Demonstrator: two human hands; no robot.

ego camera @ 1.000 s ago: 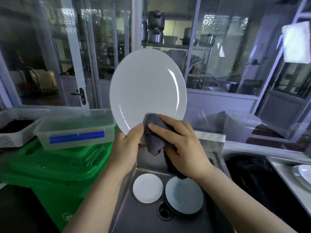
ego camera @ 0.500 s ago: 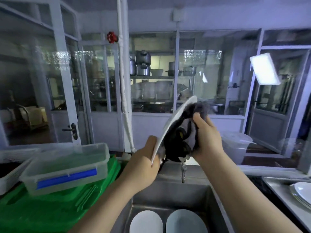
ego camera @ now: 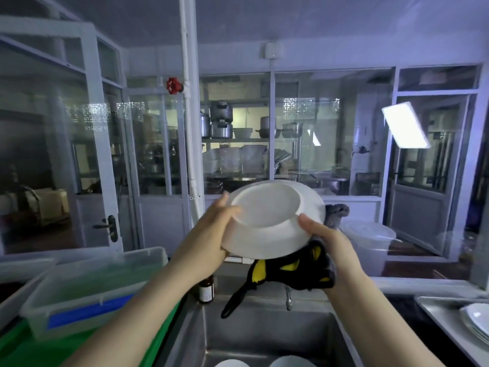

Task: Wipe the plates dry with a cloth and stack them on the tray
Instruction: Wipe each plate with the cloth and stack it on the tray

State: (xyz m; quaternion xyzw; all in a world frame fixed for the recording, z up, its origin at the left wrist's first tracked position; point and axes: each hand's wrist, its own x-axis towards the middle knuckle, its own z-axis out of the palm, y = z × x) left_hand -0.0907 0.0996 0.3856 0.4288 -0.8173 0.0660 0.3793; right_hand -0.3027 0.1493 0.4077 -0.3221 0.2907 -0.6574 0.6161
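In the head view, a white plate (ego camera: 272,221) is held up over the sink (ego camera: 264,329), underside turned toward the camera, probably so that its back can be dried. The left hand (ego camera: 209,234) is curled round the plate's left rim, thumb on the back. The right hand (ego camera: 328,247) grips a dark cloth (ego camera: 293,271) bunched against the plate's lower right edge, thumb on the rim; the plate thus lies between the two grips, above the cloth. Below the grips, two more plates (ego camera: 288,362) are seen in the sink. To the right of the right hand, stacked plates (ego camera: 476,324) rest on the tray (ego camera: 434,305).
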